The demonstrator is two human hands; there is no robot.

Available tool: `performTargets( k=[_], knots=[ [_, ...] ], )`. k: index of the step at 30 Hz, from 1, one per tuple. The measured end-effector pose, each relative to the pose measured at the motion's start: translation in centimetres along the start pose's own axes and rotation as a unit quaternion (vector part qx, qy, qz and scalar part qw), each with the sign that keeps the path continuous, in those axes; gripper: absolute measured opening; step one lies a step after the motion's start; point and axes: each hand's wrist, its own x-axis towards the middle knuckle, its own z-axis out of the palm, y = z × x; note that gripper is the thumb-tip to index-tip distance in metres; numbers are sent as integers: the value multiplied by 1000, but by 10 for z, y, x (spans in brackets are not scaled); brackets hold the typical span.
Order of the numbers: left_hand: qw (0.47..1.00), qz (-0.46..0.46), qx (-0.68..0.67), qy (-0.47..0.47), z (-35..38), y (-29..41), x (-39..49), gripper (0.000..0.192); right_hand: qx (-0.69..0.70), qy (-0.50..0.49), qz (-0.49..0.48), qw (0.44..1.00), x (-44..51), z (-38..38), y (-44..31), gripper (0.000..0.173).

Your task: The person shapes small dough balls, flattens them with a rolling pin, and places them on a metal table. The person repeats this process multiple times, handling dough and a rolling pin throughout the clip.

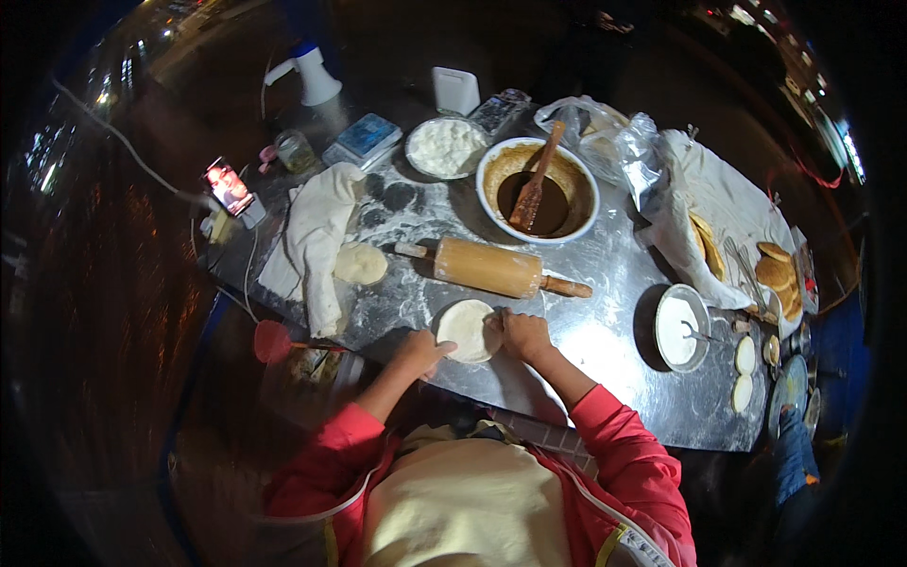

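Note:
Between my two hands a round, flat disc of pale dough (466, 332) is held near the front edge of the metal table. My left hand (418, 353) grips its left rim with the thumb on top. At the opposite rim, the fingers of my right hand (524, 334) pinch the dough. Just beyond lies a wooden rolling pin (489, 268), tilted slightly down to the right. To the left, another dough round (363, 264) sits partly against a folded white cloth (319, 237). Flour is scattered over the dark metal tabletop (404, 305).
A white bowl (592, 212) of brown paste holds a wooden spatula (530, 195). Behind are a bowl of white flour-like stuff (448, 147) and a scale (365, 138). At right stand a bowl of white liquid (680, 326), cloth-covered breads (708, 248) and a blue sleeve (793, 453).

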Motion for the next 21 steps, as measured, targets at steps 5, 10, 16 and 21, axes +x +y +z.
performTargets(
  k=[5,10,16,21],
  knots=[
    [996,53,-67,2,10,-6,-3,46,-32,-38,-47,998,1,2,1,35],
    [992,77,-91,-30,18,-6,-10,44,-13,22,-56,998,0,7,7,33],
    [996,6,-86,14,18,-4,-14,46,-16,-5,-94,995,1,8,14,37],
    [993,4,-116,14,13,-3,-13,47,-37,-36,-75,996,1,5,13,34]
  ],
)
